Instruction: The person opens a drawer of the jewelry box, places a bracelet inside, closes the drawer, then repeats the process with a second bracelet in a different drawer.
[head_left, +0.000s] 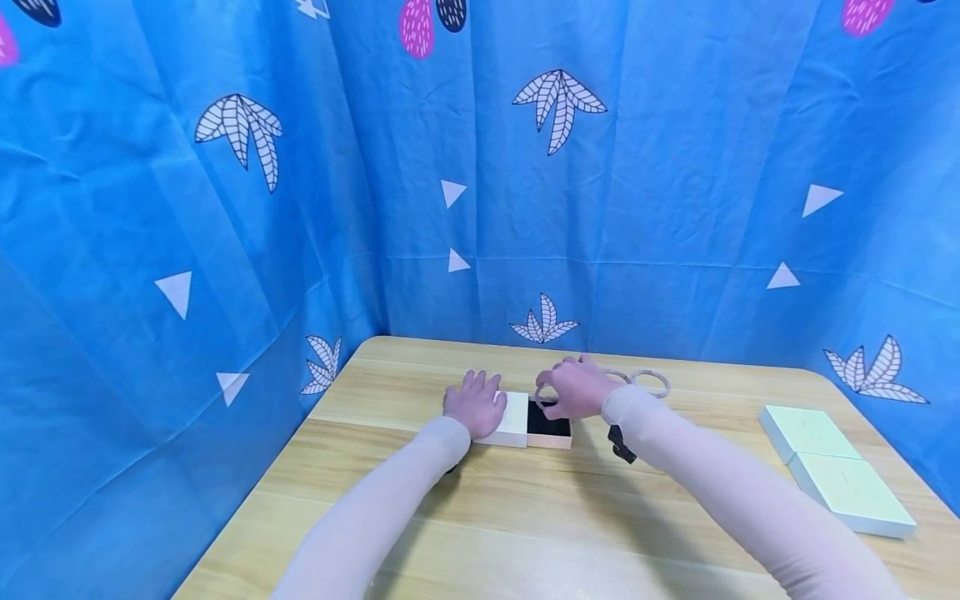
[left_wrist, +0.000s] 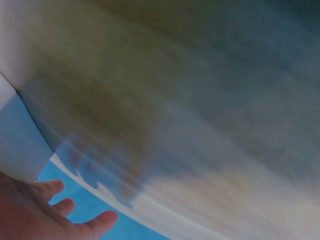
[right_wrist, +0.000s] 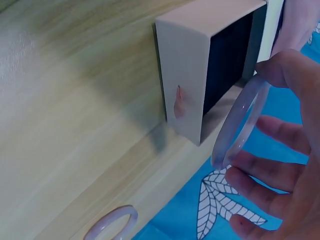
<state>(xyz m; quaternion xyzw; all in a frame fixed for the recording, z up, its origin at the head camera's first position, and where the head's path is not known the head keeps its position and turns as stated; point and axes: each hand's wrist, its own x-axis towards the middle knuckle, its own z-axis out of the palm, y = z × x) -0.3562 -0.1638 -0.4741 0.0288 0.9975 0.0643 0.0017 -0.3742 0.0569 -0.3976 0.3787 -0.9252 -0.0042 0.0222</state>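
My left hand (head_left: 476, 406) rests on the white sleeve (head_left: 515, 423) of a small drawer box, its fingers stretched out over the left part. Out of the sleeve's right side sticks a pinkish drawer (head_left: 550, 443) with a black lining. Between thumb and fingers my right hand (head_left: 576, 388) pinches a pale lilac bangle (right_wrist: 226, 134), held tilted at the opening of the drawer. In the left wrist view, the left hand (left_wrist: 35, 215) shows only in the lower left corner, beside the white box (left_wrist: 22, 142).
Two more bangles lie on the wooden table behind the right wrist, one of them a plain ring (head_left: 663, 392). Two pale green boxes, a far one (head_left: 810, 430) and a near one (head_left: 855, 492), sit at the right edge. A blue patterned curtain (head_left: 675, 167) hangs around the table.
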